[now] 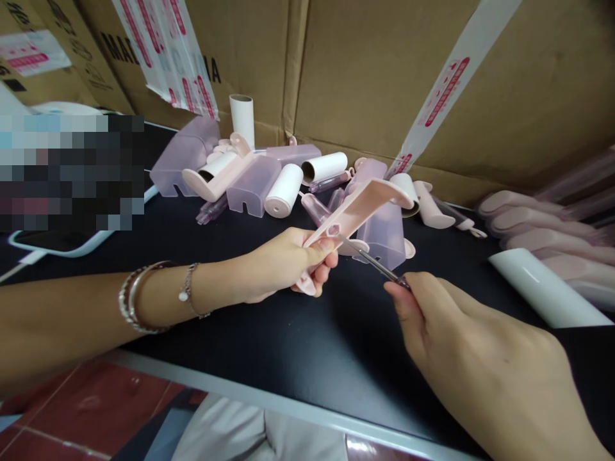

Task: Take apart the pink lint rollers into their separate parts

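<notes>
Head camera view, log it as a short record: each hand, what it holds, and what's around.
Left hand: grips pink plastic piece
Right hand: holds metal-shafted tool
Tool direction: toward the pink plastic piece; contact unclear
Behind hands: white tubes, translucent lilac covers
Far right: row of pink parts
Surface: black tabletop
Backdrop: brown cardboard, printed tape

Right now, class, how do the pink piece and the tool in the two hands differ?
The pink piece is broad; the tool is slim. The pink piece looks pale, the tool's shaft metallic grey. Toward the picture's right, the pink piece slants up, the tool down. Both are held above the black tabletop.
</notes>
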Tool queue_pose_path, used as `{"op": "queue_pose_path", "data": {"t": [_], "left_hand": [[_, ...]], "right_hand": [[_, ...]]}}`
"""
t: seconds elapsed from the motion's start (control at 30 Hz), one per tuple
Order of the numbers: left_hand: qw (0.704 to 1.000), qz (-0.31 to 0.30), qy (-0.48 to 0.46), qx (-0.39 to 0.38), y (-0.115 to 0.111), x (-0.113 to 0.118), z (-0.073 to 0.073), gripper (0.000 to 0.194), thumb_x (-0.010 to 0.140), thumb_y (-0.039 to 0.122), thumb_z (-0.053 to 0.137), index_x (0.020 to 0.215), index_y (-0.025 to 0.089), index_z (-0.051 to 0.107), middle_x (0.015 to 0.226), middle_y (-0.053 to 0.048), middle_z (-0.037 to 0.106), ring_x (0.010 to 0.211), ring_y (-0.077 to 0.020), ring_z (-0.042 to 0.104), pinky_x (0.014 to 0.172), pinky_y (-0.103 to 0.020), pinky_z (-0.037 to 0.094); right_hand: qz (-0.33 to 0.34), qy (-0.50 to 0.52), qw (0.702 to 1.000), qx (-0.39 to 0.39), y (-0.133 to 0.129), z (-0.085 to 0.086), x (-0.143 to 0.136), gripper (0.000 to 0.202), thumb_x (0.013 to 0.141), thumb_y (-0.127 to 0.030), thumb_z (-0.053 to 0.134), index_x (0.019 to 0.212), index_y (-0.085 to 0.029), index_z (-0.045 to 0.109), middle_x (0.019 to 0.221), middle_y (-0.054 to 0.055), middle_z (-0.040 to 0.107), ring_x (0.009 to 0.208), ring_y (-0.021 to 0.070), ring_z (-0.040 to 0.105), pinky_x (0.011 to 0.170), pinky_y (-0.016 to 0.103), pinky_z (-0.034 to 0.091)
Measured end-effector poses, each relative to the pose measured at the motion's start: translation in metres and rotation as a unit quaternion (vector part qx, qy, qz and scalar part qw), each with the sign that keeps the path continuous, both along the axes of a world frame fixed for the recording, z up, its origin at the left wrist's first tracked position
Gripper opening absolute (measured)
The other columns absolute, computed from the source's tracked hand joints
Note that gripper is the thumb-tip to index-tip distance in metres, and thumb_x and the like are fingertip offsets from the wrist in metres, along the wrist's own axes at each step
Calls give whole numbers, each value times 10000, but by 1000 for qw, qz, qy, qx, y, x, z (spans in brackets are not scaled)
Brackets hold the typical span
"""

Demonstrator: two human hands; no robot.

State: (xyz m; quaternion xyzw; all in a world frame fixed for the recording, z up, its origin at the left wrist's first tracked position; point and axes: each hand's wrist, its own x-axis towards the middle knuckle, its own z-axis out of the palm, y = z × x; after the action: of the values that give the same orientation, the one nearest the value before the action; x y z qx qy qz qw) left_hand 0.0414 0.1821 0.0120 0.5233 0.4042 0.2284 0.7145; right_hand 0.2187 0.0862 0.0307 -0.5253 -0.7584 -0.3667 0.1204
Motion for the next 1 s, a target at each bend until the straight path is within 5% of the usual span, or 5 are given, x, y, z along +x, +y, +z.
{"op": "queue_pose_path", "data": {"t": [0.17,0.4,0.67,1.0], "left_hand": [[1000,-13,-1,16,1,-1,-1,328,926,352,414,662,162,461,468,55,381,416,-75,408,456,-198,346],[994,-90,-6,-60,7,-7,2,288,903,218,397,619,178,367,466,75,302,404,-55,321,485,-200,324],[991,-111,22,-66,11,-7,6,345,943,273,325,611,182,349,443,80,265,384,-64,337,464,-204,280],[992,-90,41,-81,12,-4,9,258,907,155,334,651,184,339,457,76,286,360,-43,301,391,-167,149]], "right_hand": [[-1,-2,1000,1,0,-3,1,372,927,-318,402,575,-200,384,437,-35,404,312,102,384,387,235,158],[16,-12,1000,2,10,-18,1,360,950,-289,354,602,-199,382,459,-42,427,312,81,383,383,223,190],[0,-52,999,16,23,-31,8,346,968,-291,286,645,-201,373,469,-37,459,314,92,419,383,229,172],[-68,-38,997,-17,17,-37,-8,312,962,-286,295,674,-201,383,490,-26,494,306,115,466,366,220,157]]}}
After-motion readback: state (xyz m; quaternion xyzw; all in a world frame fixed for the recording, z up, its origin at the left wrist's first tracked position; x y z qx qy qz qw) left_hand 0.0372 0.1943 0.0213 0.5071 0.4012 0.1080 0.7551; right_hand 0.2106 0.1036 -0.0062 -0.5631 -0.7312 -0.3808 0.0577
